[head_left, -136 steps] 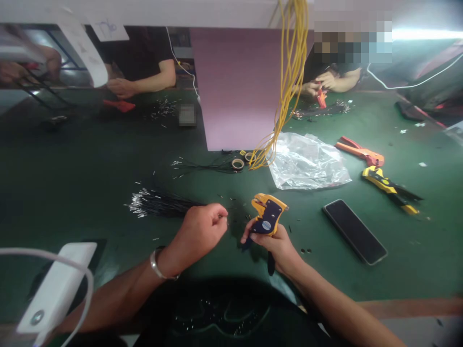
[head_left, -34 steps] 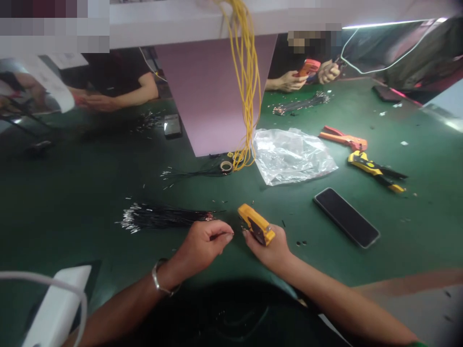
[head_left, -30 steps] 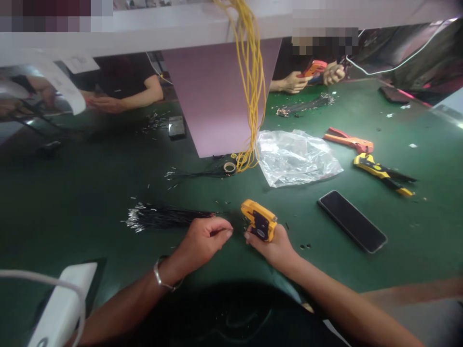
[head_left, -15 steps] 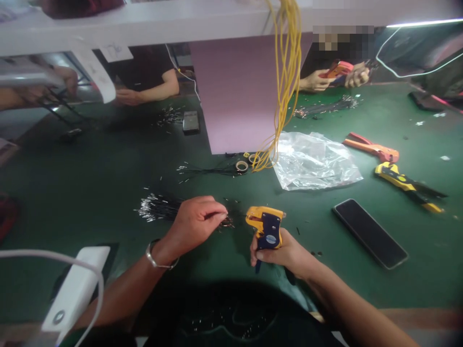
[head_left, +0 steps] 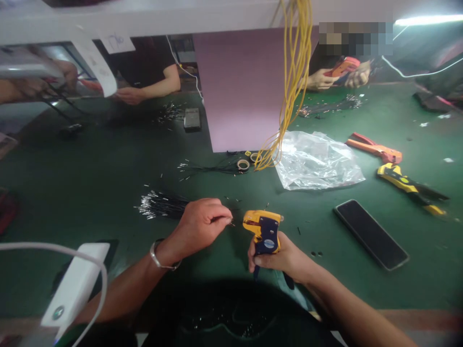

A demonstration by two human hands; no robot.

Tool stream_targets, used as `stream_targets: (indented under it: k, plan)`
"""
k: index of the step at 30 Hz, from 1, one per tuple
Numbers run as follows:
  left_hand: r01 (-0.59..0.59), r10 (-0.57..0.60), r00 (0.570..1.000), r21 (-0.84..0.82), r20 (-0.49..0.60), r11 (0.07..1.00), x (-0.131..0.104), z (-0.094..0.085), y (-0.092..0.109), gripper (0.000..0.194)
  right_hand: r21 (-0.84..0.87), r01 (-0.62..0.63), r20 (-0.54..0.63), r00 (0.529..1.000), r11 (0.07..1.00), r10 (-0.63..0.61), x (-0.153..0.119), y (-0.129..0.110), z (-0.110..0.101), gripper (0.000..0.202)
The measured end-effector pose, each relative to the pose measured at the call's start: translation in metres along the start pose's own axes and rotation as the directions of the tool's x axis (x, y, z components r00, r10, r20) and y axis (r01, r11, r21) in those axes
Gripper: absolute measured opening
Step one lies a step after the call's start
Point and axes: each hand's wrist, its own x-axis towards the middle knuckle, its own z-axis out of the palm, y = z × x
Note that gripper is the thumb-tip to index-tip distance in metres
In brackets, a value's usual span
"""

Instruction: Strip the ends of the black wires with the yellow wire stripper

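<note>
My left hand [head_left: 206,224] is closed in a pinch, thumb against forefinger, on a thin black wire that barely shows past the fingertips. Beneath and behind it lies a bundle of black wires [head_left: 162,205] with shiny silver tips fanned to the left. A yellow and dark blue wire stripper [head_left: 265,231] is gripped upright by its handles in my right hand [head_left: 269,258]. Its jaws face left toward my pinched fingers, with a small gap between. The rest of the pinched wire is hidden by my left hand.
A phone [head_left: 371,234], yellow-black pliers [head_left: 401,180], an orange-handled tool [head_left: 376,148] and a clear plastic bag [head_left: 320,164] lie to the right. Yellow wires [head_left: 296,62] hang from the shelf. Tape rolls [head_left: 243,165] sit mid-table; a white power strip [head_left: 77,284] lies left. Co-workers' hands [head_left: 132,95] show opposite.
The stripper has moved slightly left and down, and its jaws sit closer to my left hand. My left hand has shifted a little right, still pinching. The whole view has tilted slightly.
</note>
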Motion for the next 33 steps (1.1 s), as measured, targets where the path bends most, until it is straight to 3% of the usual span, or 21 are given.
stream_targets:
  k: [33]
  plan:
    - [-0.012,0.012,1.000,-0.016,-0.003,1.000,0.0000,-0.0005,-0.0013,0.015,0.033,-0.039,-0.060,0.997,0.999,0.041,-0.0009,0.0000,0.0053,0.016]
